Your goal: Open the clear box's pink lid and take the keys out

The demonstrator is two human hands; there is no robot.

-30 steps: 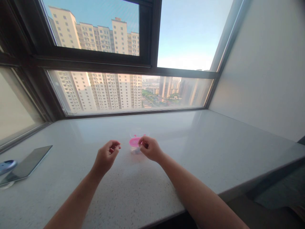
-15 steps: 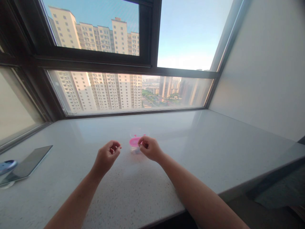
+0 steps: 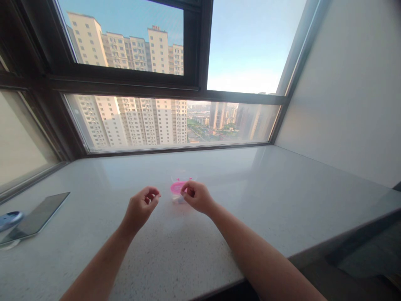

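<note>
A small clear container with a pink rim (image 3: 176, 188) stands on the pale speckled sill, its transparent lid tipped open at the back. Something pale and dark shows through its lower wall, too blurred to name. My right hand (image 3: 198, 195) is at the container's right side, covering part of the rim, thumb and forefinger pinched together. To the left of the container, apart from it, is my left hand (image 3: 143, 205), its fingers curled and the fingertips nearly meeting the thumb. Whether either pinch holds anything tiny cannot be made out.
On the left of the sill (image 3: 175, 259) lies a dark flat tablet-like slab (image 3: 40, 217), with a blue rounded object (image 3: 11, 219) beside it. A dark-framed window (image 3: 200, 94) closes off the back and a white wall (image 3: 347, 104) the right. The sill's front edge drops away lower right.
The camera view has shifted very slightly. Both hands keep nearly the same pose and place beside the container.
</note>
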